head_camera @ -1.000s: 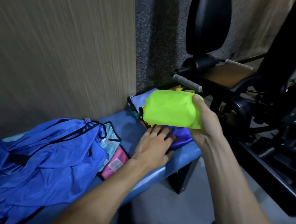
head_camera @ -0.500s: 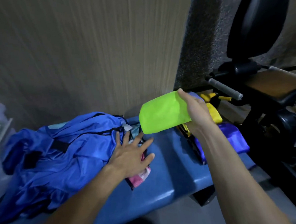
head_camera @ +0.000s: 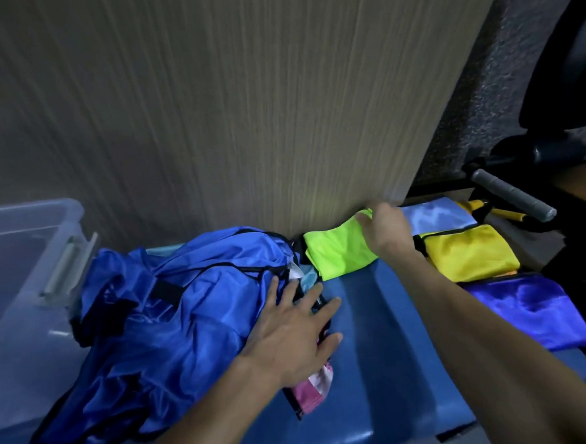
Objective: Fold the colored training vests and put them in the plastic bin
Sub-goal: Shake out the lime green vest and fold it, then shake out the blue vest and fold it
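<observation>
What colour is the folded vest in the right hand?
Neon green vest, gripped by the right hand; head view.

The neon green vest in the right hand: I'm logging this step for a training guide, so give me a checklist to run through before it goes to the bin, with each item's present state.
1. Neon green vest folded into a compact packet: ok.
2. Right hand grips the vest's right end: ok.
3. Plastic bin in view at far left, top open: ok.
4. Room inside the bin: cannot tell, its inside is blurred.
5. Path to the bin clear: not ok, the blue vest pile lies between.
6. Left hand free to help: not ok, it rests flat on the pile's edge.
</observation>
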The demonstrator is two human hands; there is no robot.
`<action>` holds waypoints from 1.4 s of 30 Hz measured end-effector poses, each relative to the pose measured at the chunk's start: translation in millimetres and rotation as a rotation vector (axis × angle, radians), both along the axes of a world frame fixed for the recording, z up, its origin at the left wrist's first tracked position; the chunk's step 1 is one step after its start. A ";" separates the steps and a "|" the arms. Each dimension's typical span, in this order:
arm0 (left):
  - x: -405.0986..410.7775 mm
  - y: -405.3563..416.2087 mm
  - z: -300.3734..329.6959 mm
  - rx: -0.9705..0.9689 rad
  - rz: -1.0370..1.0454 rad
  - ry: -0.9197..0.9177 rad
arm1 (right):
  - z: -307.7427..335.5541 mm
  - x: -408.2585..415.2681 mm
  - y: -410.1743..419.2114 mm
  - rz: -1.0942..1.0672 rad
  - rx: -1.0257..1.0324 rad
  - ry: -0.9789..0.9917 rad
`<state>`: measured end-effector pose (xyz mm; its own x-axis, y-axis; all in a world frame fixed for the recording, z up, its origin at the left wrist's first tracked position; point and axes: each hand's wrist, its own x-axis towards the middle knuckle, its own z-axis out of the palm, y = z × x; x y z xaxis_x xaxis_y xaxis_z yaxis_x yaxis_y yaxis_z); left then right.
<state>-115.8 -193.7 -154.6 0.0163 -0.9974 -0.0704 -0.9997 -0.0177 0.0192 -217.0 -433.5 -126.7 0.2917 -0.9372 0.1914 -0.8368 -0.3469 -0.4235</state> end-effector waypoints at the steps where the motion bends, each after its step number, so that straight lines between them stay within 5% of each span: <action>1: -0.6 -0.2 2.2 0.000 -0.006 -0.003 | 0.0 3.8 0.8 -0.005 -0.043 0.027; 8: -7.2 16.9 25.7 -0.158 -0.086 0.121 | -2.6 5.7 31.2 0.004 -0.360 0.236; 12: 17.0 29.7 46.4 -0.454 -0.035 0.146 | -13.0 8.5 46.6 0.256 -0.133 0.268; 16: 61.5 51.4 65.2 -0.374 0.222 0.126 | -5.3 7.2 73.3 0.302 -0.088 0.083; 19: 86.7 70.3 67.5 -0.144 0.329 0.105 | 6.7 13.4 108.2 0.430 -0.106 -0.107; 23: 92.2 81.7 65.7 -0.310 0.352 0.076 | 21.9 20.6 168.7 0.659 0.075 -0.219; 27: 81.7 91.7 79.4 -0.613 0.236 0.586 | 26.8 15.8 217.7 0.757 0.277 -0.303; 30: 56.6 97.9 102.2 -0.673 0.131 0.962 | 35.2 11.6 242.4 0.698 0.452 -0.547; 35: 37.5 113.0 124.8 -0.772 0.085 1.149 | 63.9 -1.6 268.5 0.617 0.575 -0.751; 39: 33.8 124.0 123.9 -0.547 0.012 1.006 | 91.6 -20.2 270.6 0.519 0.704 -1.068; 42: 38.5 126.1 107.1 -0.397 0.054 0.597 | 106.0 -29.3 264.2 0.401 0.745 -1.285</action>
<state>-77.4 -67.5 -47.6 0.1378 -0.9485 0.2852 -0.8146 0.0553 0.5774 -246.3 -169.2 -20.7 0.5503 -0.8339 0.0414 0.3108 0.1586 -0.9371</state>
